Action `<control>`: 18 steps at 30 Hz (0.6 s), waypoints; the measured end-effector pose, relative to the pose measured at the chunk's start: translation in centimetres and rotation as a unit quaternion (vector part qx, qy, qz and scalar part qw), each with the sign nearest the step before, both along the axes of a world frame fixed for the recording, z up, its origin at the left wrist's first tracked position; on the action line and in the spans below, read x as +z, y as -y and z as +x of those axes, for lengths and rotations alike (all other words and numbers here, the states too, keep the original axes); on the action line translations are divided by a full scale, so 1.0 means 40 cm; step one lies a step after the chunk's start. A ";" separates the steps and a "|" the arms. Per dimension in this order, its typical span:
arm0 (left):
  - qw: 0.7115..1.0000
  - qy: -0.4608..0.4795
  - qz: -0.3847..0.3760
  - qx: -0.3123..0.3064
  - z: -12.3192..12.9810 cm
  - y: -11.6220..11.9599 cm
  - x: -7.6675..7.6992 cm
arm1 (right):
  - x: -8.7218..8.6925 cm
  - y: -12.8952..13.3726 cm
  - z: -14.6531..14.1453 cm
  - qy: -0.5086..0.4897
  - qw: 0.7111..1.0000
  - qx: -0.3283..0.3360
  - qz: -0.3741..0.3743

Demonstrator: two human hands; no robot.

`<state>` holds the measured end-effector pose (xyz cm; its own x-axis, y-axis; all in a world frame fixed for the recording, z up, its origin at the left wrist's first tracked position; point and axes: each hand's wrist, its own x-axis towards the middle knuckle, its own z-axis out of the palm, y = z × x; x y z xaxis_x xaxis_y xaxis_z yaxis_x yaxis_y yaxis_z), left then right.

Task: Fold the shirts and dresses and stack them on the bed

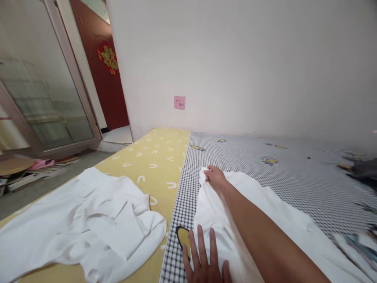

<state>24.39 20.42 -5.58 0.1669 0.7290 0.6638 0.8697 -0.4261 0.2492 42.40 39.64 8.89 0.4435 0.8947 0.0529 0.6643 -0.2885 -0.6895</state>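
Pinching white cloth [212, 212] with right hand [215, 177], left hand [204, 259] flat alongside

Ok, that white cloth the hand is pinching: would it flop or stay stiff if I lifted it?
Probably floppy: the white cloth bunches into soft folds under the right hand. It looks light, since the pinched edge rises in a loose gather. It probably won't roll, lying flat on the checked mat.
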 end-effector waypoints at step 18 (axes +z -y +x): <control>0.997 -0.044 -0.031 -0.057 -0.035 -0.002 0.076 | 0.176 0.474 0.278 -0.124 0.984 -0.113 -0.050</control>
<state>22.99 20.51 -2.53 0.3068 0.7416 0.5966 0.8363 -0.5093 0.2029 53.54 20.70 15.94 0.6207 0.7663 -0.1660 0.3897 -0.4853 -0.7827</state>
